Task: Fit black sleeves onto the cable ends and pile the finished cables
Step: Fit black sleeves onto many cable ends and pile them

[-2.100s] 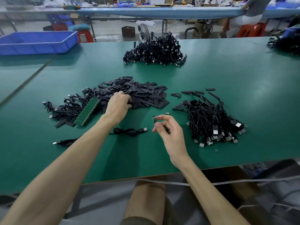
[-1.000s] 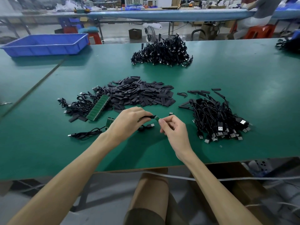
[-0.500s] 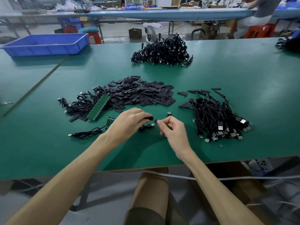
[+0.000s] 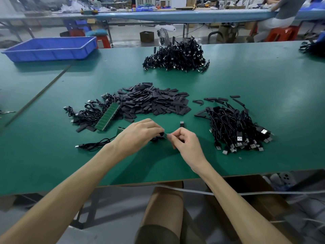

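**Sleeve meets cable end: both hands pinched at the join**

Near edge: both forearms reach over the tabletop point(image 4: 263, 81) rim. The right hand point(image 4: 186, 143) has thumb and forefinger clamped on the small green board end point(image 4: 166, 136), other fingers point(image 4: 181, 136) curled in. The left hand point(image 4: 140, 133) pinches a black sleeve point(image 4: 161, 134) at its fingertips. The two parts meet nose to nose in the gap between the hands. I cannot tell how far on the sleeve is.

The cable point(image 4: 95, 144) runs from under the left palm out to the left of the fingers, its plug lying flat on the tabletop.

How to do it well, as I judge it:
- Keep the sleeve's flat mouth square to the flat board.
- Push straight in, with no twisting.
- Grip the board close to its root so it doesn't bend.
- Leave the cable slack so nothing tugs back.

Just beyond the right fingers stands a lone black piece point(image 4: 182, 124). Just left of the left knuckles lies a short green strip point(image 4: 120, 130).

Farther beyond the fingers lie the sleeve pile point(image 4: 154, 101), a long green board strip point(image 4: 109, 117) and a cable tangle point(image 4: 86, 112) to its left. Well right of the fingers is a cable heap point(image 4: 233, 125) with plugs facing near, probably where finished ones go.

Far beyond are another cable mound point(image 4: 175, 57) and, far left, a blue tray point(image 4: 51, 55).
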